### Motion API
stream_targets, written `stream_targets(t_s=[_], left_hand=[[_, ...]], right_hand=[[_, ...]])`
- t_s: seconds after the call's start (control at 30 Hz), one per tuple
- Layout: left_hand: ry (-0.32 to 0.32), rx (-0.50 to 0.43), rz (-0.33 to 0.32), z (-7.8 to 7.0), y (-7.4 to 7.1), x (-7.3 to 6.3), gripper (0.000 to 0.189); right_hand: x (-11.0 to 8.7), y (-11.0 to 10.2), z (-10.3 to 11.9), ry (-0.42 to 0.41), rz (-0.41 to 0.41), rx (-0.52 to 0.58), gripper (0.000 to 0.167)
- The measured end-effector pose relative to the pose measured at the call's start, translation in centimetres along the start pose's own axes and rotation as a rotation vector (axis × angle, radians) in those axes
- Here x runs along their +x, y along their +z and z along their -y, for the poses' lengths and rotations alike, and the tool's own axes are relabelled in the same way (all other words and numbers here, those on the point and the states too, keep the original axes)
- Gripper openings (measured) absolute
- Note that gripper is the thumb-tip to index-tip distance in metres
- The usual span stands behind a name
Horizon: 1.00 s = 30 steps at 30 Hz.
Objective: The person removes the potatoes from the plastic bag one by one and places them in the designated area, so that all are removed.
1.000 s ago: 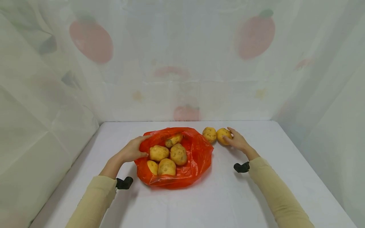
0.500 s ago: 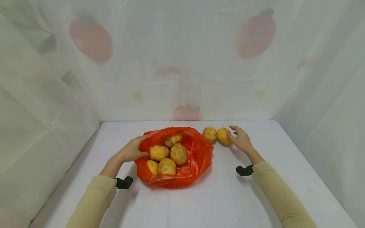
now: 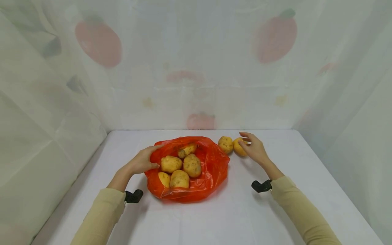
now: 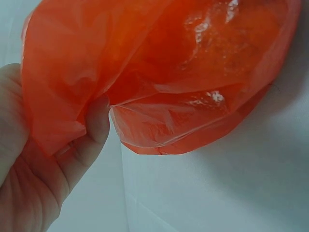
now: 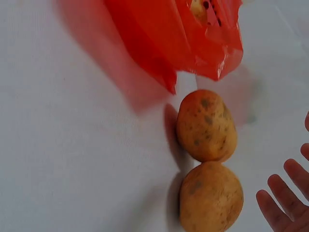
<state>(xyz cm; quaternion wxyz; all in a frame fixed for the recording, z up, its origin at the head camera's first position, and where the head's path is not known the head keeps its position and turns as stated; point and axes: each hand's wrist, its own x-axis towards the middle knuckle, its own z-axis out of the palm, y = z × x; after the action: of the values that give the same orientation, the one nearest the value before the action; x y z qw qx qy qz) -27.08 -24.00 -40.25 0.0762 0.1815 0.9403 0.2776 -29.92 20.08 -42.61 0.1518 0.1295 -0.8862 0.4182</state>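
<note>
A red plastic bag (image 3: 215, 170) lies wide open on the table, several yellow potatoes (image 3: 192, 165) inside it. My left hand (image 3: 142, 161) grips the bag's left edge; in the left wrist view the red film (image 4: 159, 63) runs between its fingers (image 4: 98, 121). Beyond the bag's right side, two loose potatoes sit side by side: a left one (image 3: 225, 145) close to the bag and a right one (image 3: 239, 148). My right hand (image 3: 255, 149) hovers at the right one with nothing in it, partly covering it. The right wrist view shows its fingers (image 5: 285, 195) spread and apart from both potatoes.
A white cloth covers the table (image 3: 214, 221). Pale curtains (image 3: 183, 109) with faded red fruit prints stand at the back and both sides. A black wrist mount sits on each forearm, the left mount (image 3: 133, 196) near the bag.
My right hand has let go of the right loose potato, drawn back slightly, then moved left over it again. The left hand and the bag have stayed in place.
</note>
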Motion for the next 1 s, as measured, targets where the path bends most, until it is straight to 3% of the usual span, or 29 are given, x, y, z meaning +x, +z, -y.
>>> stream_targets(t_s=[0.13, 0.4, 0.7, 1.0], left_hand=[[-0.005, -0.004, 0.003, 0.0, 0.0, 0.1, 0.075], [-0.01, 0.002, 0.0, 0.0, 0.0, 0.0, 0.075], [-0.001, -0.003, -0.005, -0.2, 0.0, -0.1, 0.075], [-0.006, -0.006, 0.005, -0.1, 0.0, 0.0, 0.075]], right_hand=[[0.0, 0.2, 1.1, -0.025, 0.006, 0.07, 0.04], [-0.2, 0.9, 2.6, -0.065, 0.129, 0.105, 0.044], [-0.5, 2.4, 4.2, -0.211, 0.246, 0.139, 0.049], [-1.0, 3.8, 6.2, -0.229, 0.346, 0.126, 0.054]])
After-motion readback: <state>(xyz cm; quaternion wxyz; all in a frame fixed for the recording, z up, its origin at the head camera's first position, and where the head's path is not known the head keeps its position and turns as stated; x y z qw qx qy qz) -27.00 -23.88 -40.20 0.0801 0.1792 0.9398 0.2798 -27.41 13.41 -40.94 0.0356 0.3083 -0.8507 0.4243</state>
